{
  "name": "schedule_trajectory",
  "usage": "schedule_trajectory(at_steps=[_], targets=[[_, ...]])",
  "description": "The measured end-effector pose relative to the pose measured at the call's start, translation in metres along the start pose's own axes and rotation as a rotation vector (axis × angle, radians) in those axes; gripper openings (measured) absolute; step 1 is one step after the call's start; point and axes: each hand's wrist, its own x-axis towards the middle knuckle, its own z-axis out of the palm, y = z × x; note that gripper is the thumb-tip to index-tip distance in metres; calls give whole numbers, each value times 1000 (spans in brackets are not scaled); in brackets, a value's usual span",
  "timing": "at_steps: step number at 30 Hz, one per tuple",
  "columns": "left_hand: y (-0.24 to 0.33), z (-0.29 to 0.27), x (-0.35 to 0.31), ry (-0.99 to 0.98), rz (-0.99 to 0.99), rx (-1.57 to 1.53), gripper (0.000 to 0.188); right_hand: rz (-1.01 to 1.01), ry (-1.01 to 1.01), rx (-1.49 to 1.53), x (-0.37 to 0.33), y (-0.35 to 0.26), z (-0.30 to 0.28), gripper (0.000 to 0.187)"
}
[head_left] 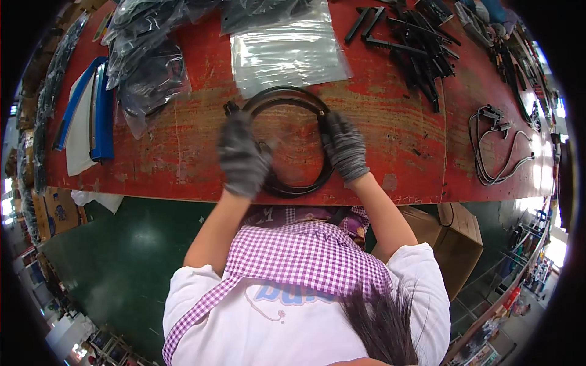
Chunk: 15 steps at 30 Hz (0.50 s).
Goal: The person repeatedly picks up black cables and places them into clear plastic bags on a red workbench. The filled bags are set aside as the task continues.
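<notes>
A black cable (287,91) coiled into a ring lies on the worn red table in front of me. Both my hands wear grey knit gloves. At the ring's left side is my left hand (243,152), smeared by motion, so its fingers are hard to make out. A dark end piece sticks up by its fingertips. My right hand (345,146) grips the ring's right side, fingers wrapped round the coil. Just beyond the ring lies a stack of clear plastic bags (287,55).
Bagged dark items (146,67) are heaped at the far left, beside a blue holder (102,116) with white sheets. Black bars (421,55) are piled at the far right. A loose grey cable (488,165) lies near the right edge. Cardboard boxes (458,244) stand below the table.
</notes>
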Motion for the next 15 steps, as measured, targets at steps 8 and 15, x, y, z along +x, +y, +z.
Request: schedule_trajectory(at_steps=[8, 15], targets=[[29, 35, -5, -550, -124, 35, 73, -30, 33, 159, 1, -19, 16, 45], [-1, 16, -10, -400, -89, 66, 75, -32, 76, 164, -14, -2, 9, 46]])
